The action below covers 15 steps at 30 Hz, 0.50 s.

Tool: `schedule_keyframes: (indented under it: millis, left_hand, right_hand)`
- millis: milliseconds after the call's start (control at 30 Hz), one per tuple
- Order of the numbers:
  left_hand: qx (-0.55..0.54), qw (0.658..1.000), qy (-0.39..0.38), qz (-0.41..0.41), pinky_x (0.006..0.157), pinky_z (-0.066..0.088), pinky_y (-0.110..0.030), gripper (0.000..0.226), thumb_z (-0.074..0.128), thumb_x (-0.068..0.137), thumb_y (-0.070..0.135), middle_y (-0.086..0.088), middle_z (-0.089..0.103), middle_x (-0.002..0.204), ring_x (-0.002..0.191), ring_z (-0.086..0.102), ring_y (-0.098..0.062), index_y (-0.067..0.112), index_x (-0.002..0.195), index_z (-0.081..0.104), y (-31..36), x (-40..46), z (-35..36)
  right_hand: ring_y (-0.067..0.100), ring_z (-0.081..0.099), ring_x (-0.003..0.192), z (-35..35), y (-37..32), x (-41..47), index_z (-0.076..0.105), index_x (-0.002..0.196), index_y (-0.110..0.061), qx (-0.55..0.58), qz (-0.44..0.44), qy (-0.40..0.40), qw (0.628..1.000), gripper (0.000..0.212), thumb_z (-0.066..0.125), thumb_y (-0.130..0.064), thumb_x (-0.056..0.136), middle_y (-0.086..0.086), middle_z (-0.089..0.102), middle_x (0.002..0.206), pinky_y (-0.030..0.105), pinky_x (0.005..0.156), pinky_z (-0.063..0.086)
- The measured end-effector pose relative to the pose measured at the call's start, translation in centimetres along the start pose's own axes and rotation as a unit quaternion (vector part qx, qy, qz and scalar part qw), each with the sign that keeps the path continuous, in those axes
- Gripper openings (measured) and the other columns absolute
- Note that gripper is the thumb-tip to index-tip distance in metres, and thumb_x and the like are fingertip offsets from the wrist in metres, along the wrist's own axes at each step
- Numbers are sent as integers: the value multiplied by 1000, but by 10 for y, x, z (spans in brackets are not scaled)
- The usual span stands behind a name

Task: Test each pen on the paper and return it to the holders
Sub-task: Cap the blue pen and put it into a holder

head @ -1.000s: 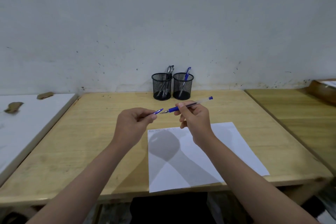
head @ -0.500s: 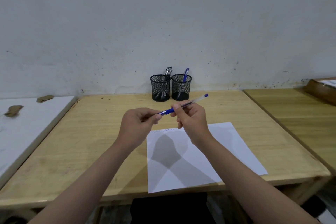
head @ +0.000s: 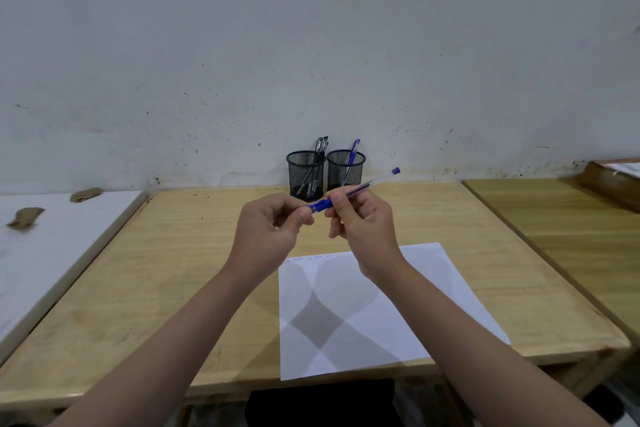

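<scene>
Above the wooden table (head: 180, 274) I hold a blue pen (head: 367, 186) level between both hands. My right hand (head: 363, 225) grips its clear barrel; the blue end points up and right. My left hand (head: 270, 229) pinches the cap end, which sits against the pen's blue grip. A white sheet of paper (head: 433, 291) lies below my hands, with a line of small scribbles along its top edge. Two black mesh holders stand at the wall: the left holder (head: 306, 174) has dark pens, the right holder (head: 346, 168) has one blue pen.
A white table (head: 62, 239) with two brown scraps stands to the left. Another wooden table (head: 571, 239) is on the right, with a wooden tray (head: 611, 184) at its far end. The paper's near edge hangs over the table's front edge.
One second ago the cap in my left hand was apart from the pen tip. My hands have come together and the cap now meets the pen's grip.
</scene>
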<state>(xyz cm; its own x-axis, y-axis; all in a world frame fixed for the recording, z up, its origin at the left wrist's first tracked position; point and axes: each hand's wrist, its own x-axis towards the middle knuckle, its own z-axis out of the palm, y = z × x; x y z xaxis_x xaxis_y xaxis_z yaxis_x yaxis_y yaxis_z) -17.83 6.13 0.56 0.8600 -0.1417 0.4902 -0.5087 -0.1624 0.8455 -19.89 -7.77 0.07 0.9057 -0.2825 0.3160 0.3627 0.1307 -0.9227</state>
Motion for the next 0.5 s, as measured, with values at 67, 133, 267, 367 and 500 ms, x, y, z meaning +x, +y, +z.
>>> schedule_keyframes:
  millis: [67, 133, 267, 367, 500]
  left_hand:
    - [8, 1000, 1, -16, 59, 49, -43, 14, 65, 82, 7, -2, 70, 66, 61, 57, -32, 15, 71, 69, 2, 4, 3]
    - [28, 999, 2, -32, 54, 47, -35, 12, 65, 82, 12, -1, 69, 65, 54, 55, -15, 15, 72, 68, 2, 10, 6]
    - [93, 995, -13, -30, 49, 41, -19, 9, 67, 80, 16, -1, 64, 59, 45, 48, -5, 16, 71, 67, 0, 25, 4]
    - [135, 989, -51, -10, 47, 38, -14, 7, 68, 78, 15, 0, 62, 57, 44, 48, -3, 14, 71, 68, 4, 37, 0]
    - [135, 987, -87, 2, 45, 35, -8, 9, 70, 77, 18, 1, 61, 58, 44, 47, 0, 11, 71, 68, 10, 51, 5]
  right_hand:
    - [10, 51, 46, 1, -1, 2, 66, 76, -10, -25, 45, 23, 998, 23, 60, -25, 91, 4, 65, 61, 25, 46, 48]
    - [9, 51, 44, 0, 1, 4, 66, 68, -7, -97, 68, 38, 992, 36, 62, -36, 88, 3, 62, 55, 24, 46, 47]
    - [5, 47, 54, -10, 7, 7, 58, 65, -14, -268, -136, 63, 952, 24, 78, -21, 76, -6, 54, 58, 12, 56, 38]
    - [9, 54, 76, -21, 5, 21, 66, 85, -13, -369, -257, 15, 893, 23, 81, -14, 68, -10, 60, 82, 8, 72, 38]
    - [12, 60, 82, -28, 3, 39, 71, 95, -14, -370, -247, -25, 895, 27, 80, -11, 69, -14, 64, 85, 17, 76, 46]
